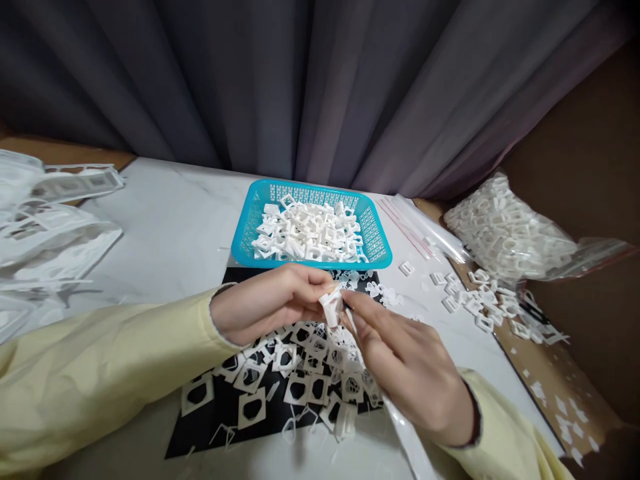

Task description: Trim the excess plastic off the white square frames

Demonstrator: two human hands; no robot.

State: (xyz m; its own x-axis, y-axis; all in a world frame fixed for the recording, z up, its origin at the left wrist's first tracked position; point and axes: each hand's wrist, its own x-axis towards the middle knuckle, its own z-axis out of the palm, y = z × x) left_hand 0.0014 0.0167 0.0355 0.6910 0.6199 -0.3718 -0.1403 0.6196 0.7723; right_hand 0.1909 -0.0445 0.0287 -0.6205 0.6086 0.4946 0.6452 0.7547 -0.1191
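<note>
My left hand (pixel 280 293) is closed, pinching a small white plastic piece (pixel 331 308) between thumb and fingers over the heap of parts. My right hand (pixel 407 360) is closed round a long, thin white tool (pixel 404 433), which runs from the fingers toward the bottom edge of the view. Its kind is not clear; a small dark bit shows near the fingertips, close against the white piece. Below both hands, a black mat (pixel 200 430) lies under many loose square white frames (pixel 251 407) with openings in them.
Behind the hands stands a blue basket (pixel 240 233) heaped with white pieces. A clear bag (pixel 505 227) of white parts rests at the right, near scattered square pieces (pixel 473 305). White sheet-like frames (pixel 60 233) pile up at the left. A grey curtain (pixel 260 87) hangs behind.
</note>
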